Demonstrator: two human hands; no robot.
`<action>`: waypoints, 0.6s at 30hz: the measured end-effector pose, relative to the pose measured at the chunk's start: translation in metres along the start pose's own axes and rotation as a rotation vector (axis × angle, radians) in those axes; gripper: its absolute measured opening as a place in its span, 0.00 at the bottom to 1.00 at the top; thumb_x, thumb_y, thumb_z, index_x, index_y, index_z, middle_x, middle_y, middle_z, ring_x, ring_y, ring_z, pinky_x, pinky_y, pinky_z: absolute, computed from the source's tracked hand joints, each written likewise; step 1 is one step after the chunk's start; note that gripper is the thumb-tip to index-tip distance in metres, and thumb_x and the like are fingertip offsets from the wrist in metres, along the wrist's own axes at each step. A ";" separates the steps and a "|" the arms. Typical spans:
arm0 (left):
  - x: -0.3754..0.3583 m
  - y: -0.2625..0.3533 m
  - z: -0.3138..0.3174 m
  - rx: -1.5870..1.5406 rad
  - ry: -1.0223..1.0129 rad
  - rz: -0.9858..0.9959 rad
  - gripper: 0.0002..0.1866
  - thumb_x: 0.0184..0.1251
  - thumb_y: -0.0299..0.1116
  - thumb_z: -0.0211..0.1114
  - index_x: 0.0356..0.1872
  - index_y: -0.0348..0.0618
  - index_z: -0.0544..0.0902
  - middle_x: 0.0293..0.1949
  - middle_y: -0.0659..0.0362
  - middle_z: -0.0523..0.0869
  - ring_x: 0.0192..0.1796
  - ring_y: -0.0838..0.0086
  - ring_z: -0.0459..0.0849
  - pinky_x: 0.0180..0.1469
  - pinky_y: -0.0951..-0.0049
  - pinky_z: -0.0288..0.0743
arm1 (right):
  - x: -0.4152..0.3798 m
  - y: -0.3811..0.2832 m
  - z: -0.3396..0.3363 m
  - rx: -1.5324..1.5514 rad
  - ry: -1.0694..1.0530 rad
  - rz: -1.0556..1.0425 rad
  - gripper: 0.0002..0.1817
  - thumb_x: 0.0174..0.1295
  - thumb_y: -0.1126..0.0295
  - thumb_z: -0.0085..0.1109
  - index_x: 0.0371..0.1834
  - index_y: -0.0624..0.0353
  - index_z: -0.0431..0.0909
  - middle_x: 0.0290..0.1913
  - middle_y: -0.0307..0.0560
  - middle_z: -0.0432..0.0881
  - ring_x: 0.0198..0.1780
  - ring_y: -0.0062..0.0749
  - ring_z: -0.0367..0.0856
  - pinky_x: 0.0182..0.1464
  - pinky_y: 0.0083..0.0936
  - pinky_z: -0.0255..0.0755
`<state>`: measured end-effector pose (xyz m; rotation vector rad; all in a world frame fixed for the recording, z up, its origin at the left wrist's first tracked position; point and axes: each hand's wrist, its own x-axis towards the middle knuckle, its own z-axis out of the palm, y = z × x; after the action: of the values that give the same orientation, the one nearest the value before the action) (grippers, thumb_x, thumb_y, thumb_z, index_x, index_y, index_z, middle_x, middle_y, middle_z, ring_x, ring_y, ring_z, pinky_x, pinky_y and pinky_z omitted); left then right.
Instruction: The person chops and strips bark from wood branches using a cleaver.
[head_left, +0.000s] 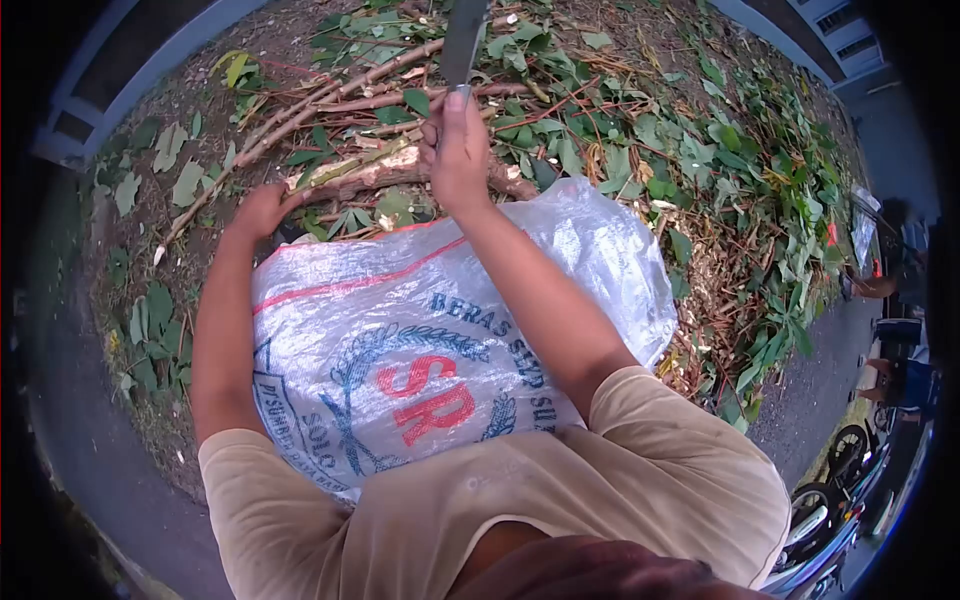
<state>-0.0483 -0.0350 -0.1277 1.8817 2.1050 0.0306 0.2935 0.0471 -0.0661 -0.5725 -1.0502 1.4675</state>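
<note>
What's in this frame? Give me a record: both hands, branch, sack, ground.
left hand: at the left end of a thick branch
right hand: gripping a large knife, blade pointing away from the body
branch: brown bark, pale wood partly exposed
sack: whitish, printed, red "SR"
ground: strewn leaves, thin sticks

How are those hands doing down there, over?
Right hand gripping knife, blade pointing away. Left hand at near end of log. Leaves and branches crowding close.
</note>
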 end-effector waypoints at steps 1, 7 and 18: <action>0.000 0.004 -0.005 0.025 -0.025 -0.014 0.33 0.77 0.60 0.61 0.41 0.31 0.86 0.40 0.34 0.88 0.47 0.40 0.87 0.53 0.47 0.78 | -0.001 0.020 -0.005 -0.104 0.003 -0.136 0.21 0.86 0.51 0.44 0.41 0.58 0.68 0.23 0.32 0.66 0.21 0.16 0.59 0.22 0.21 0.54; -0.008 0.009 -0.016 0.067 0.004 -0.094 0.36 0.76 0.64 0.60 0.40 0.31 0.87 0.40 0.35 0.88 0.48 0.41 0.87 0.54 0.46 0.77 | -0.016 0.093 -0.026 -0.218 -0.025 0.874 0.28 0.82 0.40 0.45 0.46 0.58 0.74 0.25 0.37 0.70 0.20 0.23 0.64 0.23 0.25 0.61; 0.005 0.013 -0.003 0.040 -0.165 0.002 0.41 0.75 0.71 0.57 0.37 0.33 0.87 0.37 0.38 0.86 0.46 0.45 0.86 0.55 0.48 0.78 | -0.005 0.014 0.009 -0.141 -0.085 -0.230 0.26 0.85 0.45 0.39 0.47 0.58 0.74 0.24 0.36 0.68 0.23 0.21 0.67 0.24 0.23 0.60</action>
<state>-0.0366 -0.0278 -0.1234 1.8410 2.0062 -0.1615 0.2801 0.0410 -0.0749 -0.4749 -1.2507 1.2316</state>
